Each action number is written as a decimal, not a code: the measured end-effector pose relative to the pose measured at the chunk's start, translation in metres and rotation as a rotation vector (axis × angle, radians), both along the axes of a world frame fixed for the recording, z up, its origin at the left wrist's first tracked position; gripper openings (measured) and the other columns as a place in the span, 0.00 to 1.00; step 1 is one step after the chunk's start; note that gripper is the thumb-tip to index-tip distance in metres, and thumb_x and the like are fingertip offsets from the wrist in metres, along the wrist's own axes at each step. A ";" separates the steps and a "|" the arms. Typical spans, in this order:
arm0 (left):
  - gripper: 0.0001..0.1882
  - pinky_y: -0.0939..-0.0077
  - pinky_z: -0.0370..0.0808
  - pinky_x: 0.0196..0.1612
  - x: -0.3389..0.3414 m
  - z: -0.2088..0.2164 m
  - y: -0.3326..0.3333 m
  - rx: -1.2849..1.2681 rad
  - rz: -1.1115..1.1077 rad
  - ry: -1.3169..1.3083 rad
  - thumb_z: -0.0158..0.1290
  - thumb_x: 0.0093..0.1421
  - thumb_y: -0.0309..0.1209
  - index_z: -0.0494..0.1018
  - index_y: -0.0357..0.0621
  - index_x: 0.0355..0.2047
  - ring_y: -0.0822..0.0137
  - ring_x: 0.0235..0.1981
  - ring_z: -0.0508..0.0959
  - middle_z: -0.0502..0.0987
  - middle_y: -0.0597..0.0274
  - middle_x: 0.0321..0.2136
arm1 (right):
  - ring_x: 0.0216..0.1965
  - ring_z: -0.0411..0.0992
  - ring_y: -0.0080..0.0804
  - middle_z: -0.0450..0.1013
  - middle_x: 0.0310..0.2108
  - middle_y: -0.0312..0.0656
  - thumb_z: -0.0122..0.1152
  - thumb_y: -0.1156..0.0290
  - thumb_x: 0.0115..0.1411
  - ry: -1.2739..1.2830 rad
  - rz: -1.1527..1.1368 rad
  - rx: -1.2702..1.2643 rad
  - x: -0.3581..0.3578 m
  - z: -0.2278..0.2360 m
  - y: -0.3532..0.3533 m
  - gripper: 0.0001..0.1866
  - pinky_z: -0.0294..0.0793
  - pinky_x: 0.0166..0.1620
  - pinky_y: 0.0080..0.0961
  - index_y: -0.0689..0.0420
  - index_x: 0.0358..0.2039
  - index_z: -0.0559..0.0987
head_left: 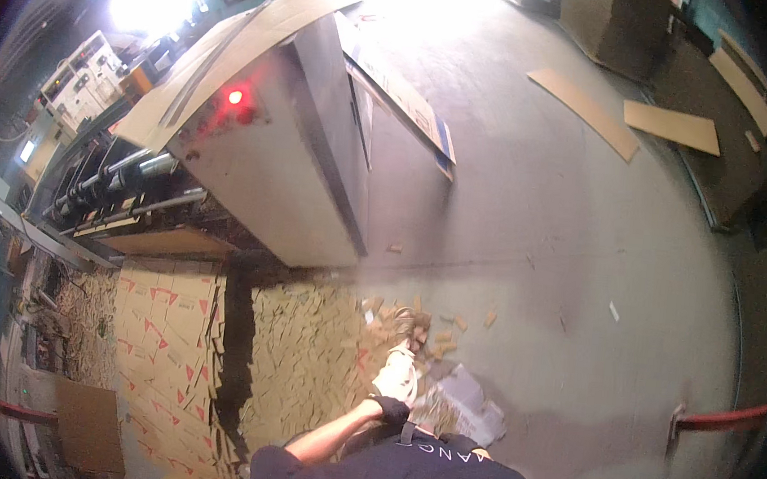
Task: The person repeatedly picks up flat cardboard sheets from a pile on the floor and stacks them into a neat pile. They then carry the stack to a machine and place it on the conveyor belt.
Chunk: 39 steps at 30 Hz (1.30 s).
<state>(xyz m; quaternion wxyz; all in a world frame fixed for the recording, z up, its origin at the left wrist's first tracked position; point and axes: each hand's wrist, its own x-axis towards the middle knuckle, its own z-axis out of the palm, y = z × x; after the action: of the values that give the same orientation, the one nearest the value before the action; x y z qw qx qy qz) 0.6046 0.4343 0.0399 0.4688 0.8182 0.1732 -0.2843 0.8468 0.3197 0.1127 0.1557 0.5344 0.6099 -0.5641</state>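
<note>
From the lower edge my left forearm reaches forward over the littered floor. A dark band or cuff circles its wrist, and my left hand [397, 376] appears pale, as if gloved. Blur hides how its fingers lie. Just past it is a greyish, striped shape [407, 324] whose kind I cannot make out; whether I hold it does not show. Small brown cardboard scraps [303, 341] lie thickly to the left of the hand and around it. A crumpled whitish sheet [465, 399] lies on its right. My right hand is out of sight.
A grey machine housing [271, 177] with a lit red lamp [235, 97] stands ahead left, cardboard over its top. Printed cardboard sheets [159, 348] lie at left. Flat cardboard pieces [672, 127] lie far right. A red bar [721, 419] juts in at right.
</note>
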 end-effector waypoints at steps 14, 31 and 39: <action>0.27 0.72 0.74 0.39 0.004 0.402 0.809 -0.195 1.597 -1.946 0.48 0.59 0.44 0.65 0.28 0.46 0.61 0.36 0.77 0.75 0.50 0.39 | 0.45 0.69 0.48 0.71 0.42 0.49 0.48 0.58 0.54 -0.137 -0.185 0.210 0.119 0.002 0.452 0.18 0.67 0.45 0.40 0.52 0.42 0.72; 0.24 0.62 0.72 0.25 -0.218 0.395 1.055 2.074 2.397 -0.314 0.46 0.54 0.51 0.72 0.40 0.21 0.56 0.24 0.78 0.76 0.52 0.20 | 0.40 0.71 0.51 0.73 0.37 0.50 0.47 0.57 0.55 -0.167 -0.016 0.222 0.400 -0.025 0.898 0.15 0.68 0.40 0.43 0.51 0.39 0.71; 0.12 0.74 0.73 0.26 -0.172 0.357 1.064 1.666 2.573 -0.977 0.42 0.57 0.34 0.71 0.39 0.30 0.61 0.25 0.78 0.75 0.57 0.25 | 0.37 0.71 0.53 0.73 0.34 0.50 0.46 0.56 0.55 -0.142 0.154 0.251 0.495 -0.046 1.150 0.14 0.68 0.38 0.44 0.51 0.37 0.71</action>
<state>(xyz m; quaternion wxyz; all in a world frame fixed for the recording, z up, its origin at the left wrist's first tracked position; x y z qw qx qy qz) 0.4326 1.4984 0.3970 0.1612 -0.1595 -0.6523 -0.7233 1.3423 1.4698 0.0669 0.1732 0.5397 0.7022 -0.4308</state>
